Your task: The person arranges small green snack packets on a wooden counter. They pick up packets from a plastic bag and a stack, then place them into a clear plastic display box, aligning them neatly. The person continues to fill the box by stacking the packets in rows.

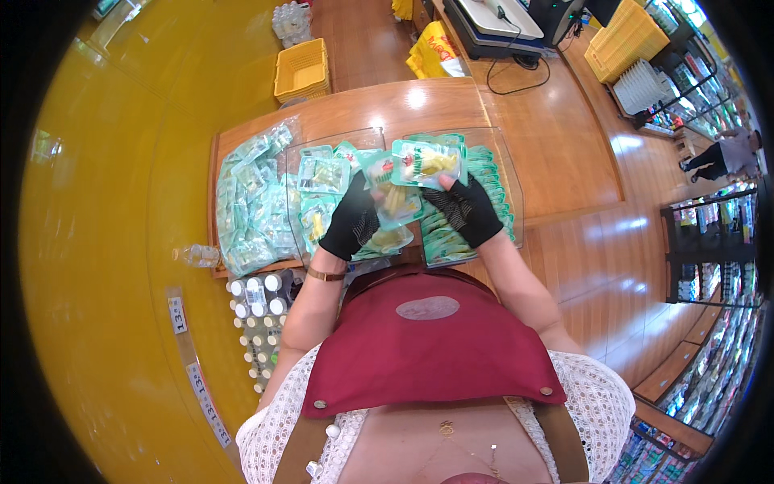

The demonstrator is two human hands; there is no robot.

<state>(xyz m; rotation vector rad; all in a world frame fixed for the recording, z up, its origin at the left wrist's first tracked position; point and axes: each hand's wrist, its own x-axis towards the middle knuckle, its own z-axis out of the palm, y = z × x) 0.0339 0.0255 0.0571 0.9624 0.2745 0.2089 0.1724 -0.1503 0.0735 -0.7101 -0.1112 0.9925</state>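
Both of my hands wear black fingerless gloves. My left hand point(355, 221) grips a green-edged plastic food packet point(396, 202) by its left side. In my right hand point(462, 206) is a second packet point(429, 163), thumb on its lower edge, with pale yellow pieces showing inside. The two packets overlap in front of me. Under my left hand lie loose packets point(323, 174) in a clear-walled tray. Beneath my right hand, closely stacked packets point(493, 181) stand in rows in another clear-walled tray point(518, 233).
A large clear bag of packets point(248, 206) lies at the left of the wooden counter point(417, 100). Bottles point(257, 296) stand below it. Yellow baskets point(301, 69), a weighing scale point(499, 24) with a cable, and stocked shelves point(713, 248) surround me. A person point(722, 156) is far right.
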